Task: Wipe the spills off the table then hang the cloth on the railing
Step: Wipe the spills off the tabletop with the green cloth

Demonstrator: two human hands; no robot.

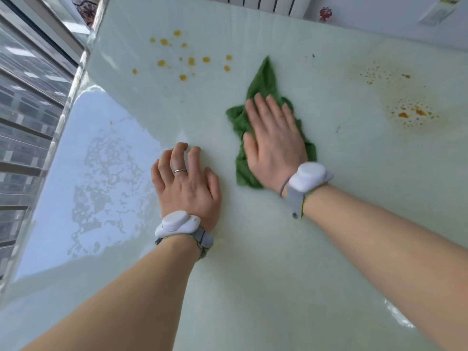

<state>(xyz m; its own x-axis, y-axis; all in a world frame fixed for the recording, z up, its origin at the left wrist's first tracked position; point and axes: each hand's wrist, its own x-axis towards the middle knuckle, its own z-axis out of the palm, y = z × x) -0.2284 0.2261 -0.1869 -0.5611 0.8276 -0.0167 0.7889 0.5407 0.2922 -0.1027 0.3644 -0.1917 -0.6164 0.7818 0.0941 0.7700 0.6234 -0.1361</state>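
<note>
my forearms reach in from the bottom edge, each with a white sensor strapped at the wrist. my left hand (186, 177) is empty, fingers spread and curled a little, fingertips braced on the pale glossy table (253, 274); i judge it sits there to steady me while the other hand works. my right hand (274, 140) lies flat and open, palm pressing down on the green cloth (263, 82), not gripping it but pinning it so the fabric drags with my palm. the cloth is crumpled in the middle of the table, one corner trailing away from me past my fingertips.

the wiping is far from done, i think. yellow drops (188, 60) are scattered on the far left, well apart from the cloth, and a patch of orange specks (410, 114) sits off to the right, with a fainter dusting (379, 73) beyond it. a wet sheen (101, 178) glares on the left near the table edge. the railing (27, 138) runs along that left side, just beyond the edge, which is handy for hanging the cloth later.
</note>
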